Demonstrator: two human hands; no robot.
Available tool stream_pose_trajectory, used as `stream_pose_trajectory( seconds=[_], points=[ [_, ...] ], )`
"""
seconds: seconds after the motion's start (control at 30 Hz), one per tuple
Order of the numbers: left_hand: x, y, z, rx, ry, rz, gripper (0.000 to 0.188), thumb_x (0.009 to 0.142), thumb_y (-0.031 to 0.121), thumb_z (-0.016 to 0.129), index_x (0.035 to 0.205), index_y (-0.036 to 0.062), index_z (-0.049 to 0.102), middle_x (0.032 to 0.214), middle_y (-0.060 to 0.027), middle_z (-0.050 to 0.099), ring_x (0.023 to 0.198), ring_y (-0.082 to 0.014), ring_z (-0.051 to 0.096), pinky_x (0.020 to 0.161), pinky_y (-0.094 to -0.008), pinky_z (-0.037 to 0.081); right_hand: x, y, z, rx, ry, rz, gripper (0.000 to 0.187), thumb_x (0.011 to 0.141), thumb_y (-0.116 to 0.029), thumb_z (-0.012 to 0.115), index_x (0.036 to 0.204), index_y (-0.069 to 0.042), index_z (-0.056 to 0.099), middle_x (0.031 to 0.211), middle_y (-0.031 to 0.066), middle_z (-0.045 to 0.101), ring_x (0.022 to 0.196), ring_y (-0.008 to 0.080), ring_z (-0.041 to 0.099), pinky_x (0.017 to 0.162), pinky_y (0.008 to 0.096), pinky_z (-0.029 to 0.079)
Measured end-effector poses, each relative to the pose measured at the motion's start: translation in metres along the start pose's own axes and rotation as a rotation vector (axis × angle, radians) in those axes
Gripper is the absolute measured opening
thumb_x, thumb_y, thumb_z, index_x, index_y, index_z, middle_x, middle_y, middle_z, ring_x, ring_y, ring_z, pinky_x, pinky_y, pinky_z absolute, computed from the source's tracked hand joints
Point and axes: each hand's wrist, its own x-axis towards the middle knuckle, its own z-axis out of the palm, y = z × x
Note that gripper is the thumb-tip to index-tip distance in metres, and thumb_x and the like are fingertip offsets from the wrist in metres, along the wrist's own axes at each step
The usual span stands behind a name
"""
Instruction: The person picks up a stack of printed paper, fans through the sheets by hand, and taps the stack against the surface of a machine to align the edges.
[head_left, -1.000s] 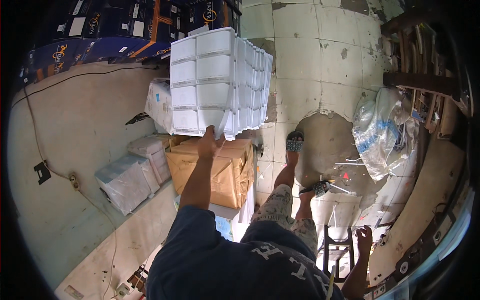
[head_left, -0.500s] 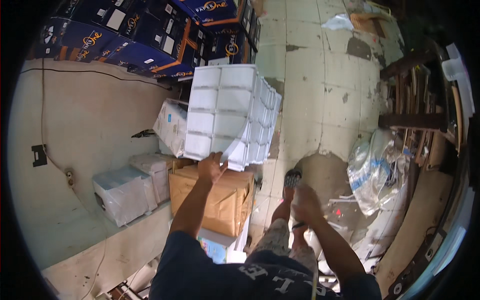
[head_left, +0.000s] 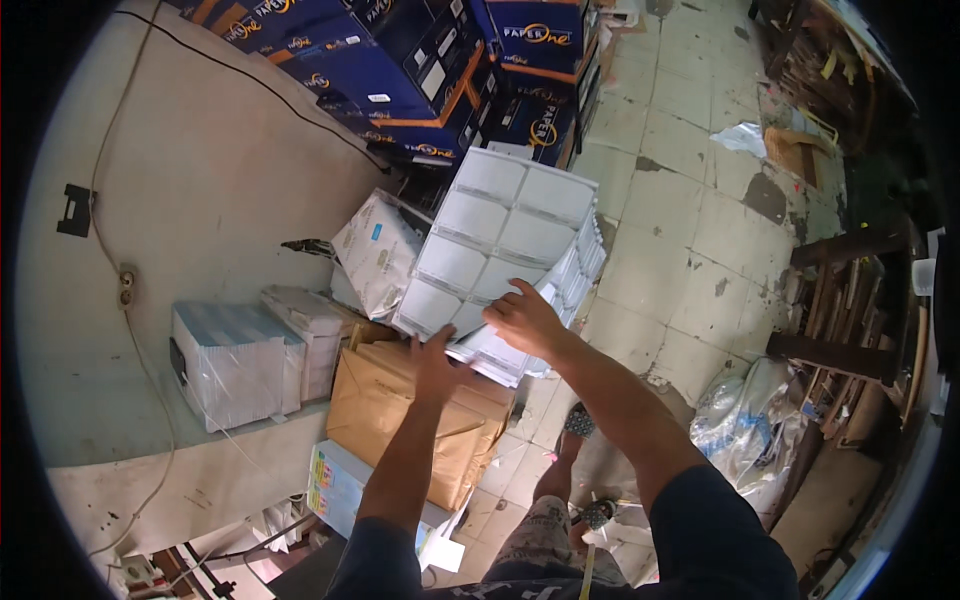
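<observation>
A tall stack of white printed sheets [head_left: 470,220], marked with a grid of boxes, stands tilted before me. My right hand [head_left: 522,320] pinches the near part of the top sheets, which are curled up, with its index finger sticking out. At the stack's near corner my left hand [head_left: 440,367] touches the paper edge, fingers apart; part of its thumb side is hard to make out. Under the left forearm lies a brown paper-wrapped package [head_left: 400,420]. A white wrapped package [head_left: 378,252] leans against the stack's left side.
Dark blue cartons [head_left: 400,70] are piled beyond the stack. Paper bundles [head_left: 235,365] sit on a ledge by the wall, above a light blue box [head_left: 345,485]. Right of the tiled floor [head_left: 660,240] are a clear plastic sack [head_left: 745,415] and a wooden rack [head_left: 850,345].
My right hand has come up from beside my leg to the stack and taken hold of the top sheets. The left hand stays at the near edge. The view has turned.
</observation>
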Motion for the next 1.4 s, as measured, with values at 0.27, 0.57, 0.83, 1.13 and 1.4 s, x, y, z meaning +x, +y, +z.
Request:
stream_pose_trajectory(
  seconds=[0.27, 0.57, 0.83, 1.13, 1.4],
  points=[
    [0.099, 0.064, -0.111, 0.148, -0.101, -0.119, 0.056, 0.066, 0.039, 0.082, 0.109, 0.0085, 0.061, 0.088, -0.0168, 0.069, 0.087, -0.0334, 0.067, 0.076, -0.0426, 0.052, 0.005, -0.016, -0.143, 0.233, 0.190, 0.488, 0.082, 0.069, -0.021, 0.077, 0.138, -0.006, 0.037, 0.134, 0.0208, 0.047, 0.121, 0.0327, 0.049, 0.105, 0.0463, 0.035],
    [0.081, 0.253, -0.226, 0.326, -0.027, 0.501, 0.033, 0.064, 0.028, 0.081, 0.083, 0.0080, 0.063, 0.071, -0.0137, 0.065, 0.075, -0.0349, 0.062, 0.072, -0.0448, 0.048, -0.526, -0.153, -0.176, 0.595, 0.345, 1.348, 0.068, 0.073, -0.022, 0.080, 0.129, -0.002, 0.047, 0.120, 0.0156, 0.060, 0.110, 0.0272, 0.060, 0.093, 0.0363, 0.049],
    [-0.127, 0.431, -0.389, 0.126, -0.012, 0.751, 0.036, 0.062, 0.028, 0.082, 0.076, 0.0045, 0.059, 0.070, -0.0153, 0.062, 0.069, -0.0379, 0.060, 0.067, -0.0451, 0.047, -0.662, -0.359, -0.296, 0.204, 0.710, 1.571, 0.081, 0.061, -0.018, 0.086, 0.129, 0.003, 0.047, 0.130, 0.0217, 0.052, 0.121, 0.0346, 0.051, 0.100, 0.0406, 0.043],
    [-0.309, 0.579, -0.417, -0.398, -0.181, 1.233, 0.041, 0.058, 0.017, 0.084, 0.092, 0.0019, 0.068, 0.083, -0.0135, 0.065, 0.077, -0.0305, 0.057, 0.072, -0.0380, 0.045, -0.483, -0.515, -0.620, -0.507, 0.584, 0.869, 0.096, 0.060, -0.031, 0.085, 0.135, 0.000, 0.034, 0.138, 0.0240, 0.039, 0.127, 0.0400, 0.040, 0.107, 0.0476, 0.031],
    [-0.415, 0.751, -0.421, -0.528, -0.152, 1.996, 0.039, 0.051, 0.013, 0.085, 0.083, 0.0027, 0.065, 0.082, -0.0110, 0.062, 0.081, -0.0293, 0.055, 0.077, -0.0375, 0.044, -0.600, -0.657, -0.669, -0.248, 0.638, 1.456, 0.074, 0.067, -0.021, 0.080, 0.128, -0.004, 0.040, 0.111, 0.0223, 0.062, 0.106, 0.0399, 0.058, 0.091, 0.0428, 0.046]
  ],
)
